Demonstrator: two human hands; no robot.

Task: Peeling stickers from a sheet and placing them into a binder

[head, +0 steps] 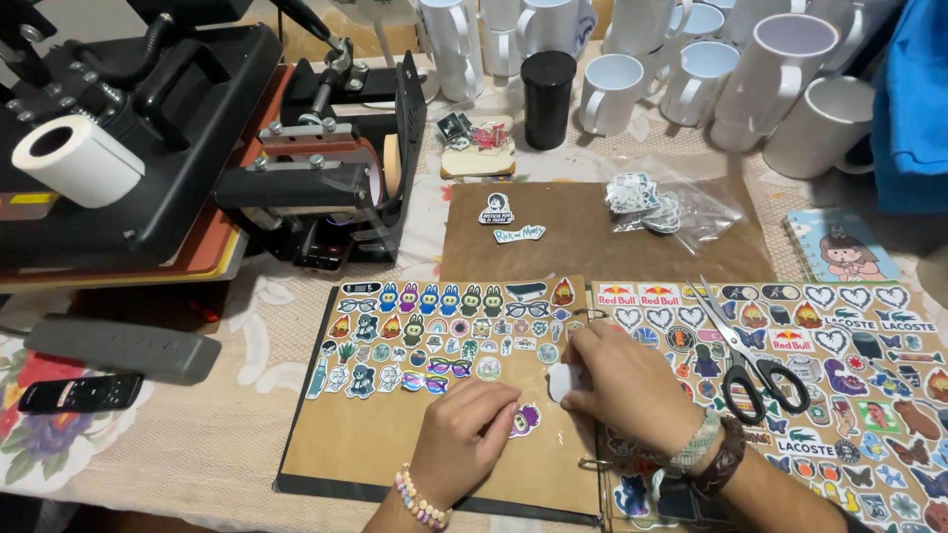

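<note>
Both hands (553, 405) on purple sticker (524, 420), brown album page (395, 444).

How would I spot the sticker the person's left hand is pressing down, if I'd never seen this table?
Find the open brown sticker album at the table's front. On its left page, below the rows of small stickers, the left hand rests its fingertips on a purple cartoon sticker. It sits alone, lower than the rows, near the binder rings.
</note>
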